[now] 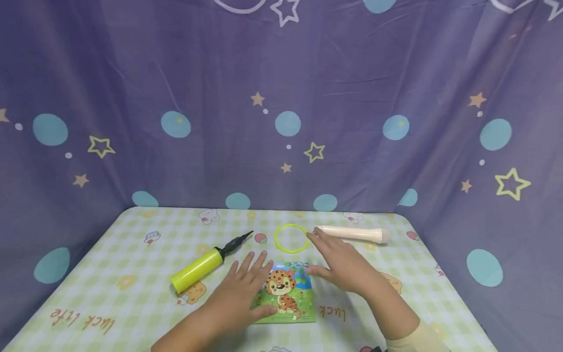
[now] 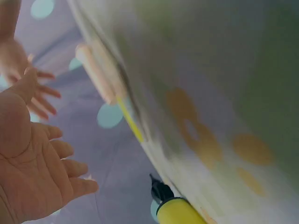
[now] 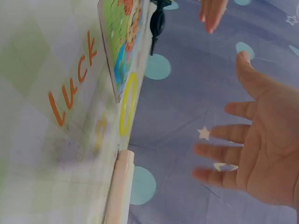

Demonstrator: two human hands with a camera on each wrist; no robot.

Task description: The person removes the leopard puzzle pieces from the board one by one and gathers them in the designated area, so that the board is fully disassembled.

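Observation:
My left hand [image 1: 237, 296] hovers with fingers spread beside and partly over the left side of a square leopard-cub picture puzzle [image 1: 286, 293]. On the other side, my right hand [image 1: 345, 264] is held above the table with its fingers extended, nearest the puzzle's upper right corner. In both wrist views the hands appear raised off the tabletop and hold nothing. A yellow ring [image 1: 292, 238] lies behind the puzzle. To the left is a yellow hand pump [image 1: 198, 269] with a black nozzle. A pale pink tube-like stick [image 1: 354, 233] lies behind my right hand.
All of it lies on a table with a green-and-white checked cloth [image 1: 145, 274]. A purple curtain [image 1: 233, 156] with stars and blue dots hangs behind the table and along its sides.

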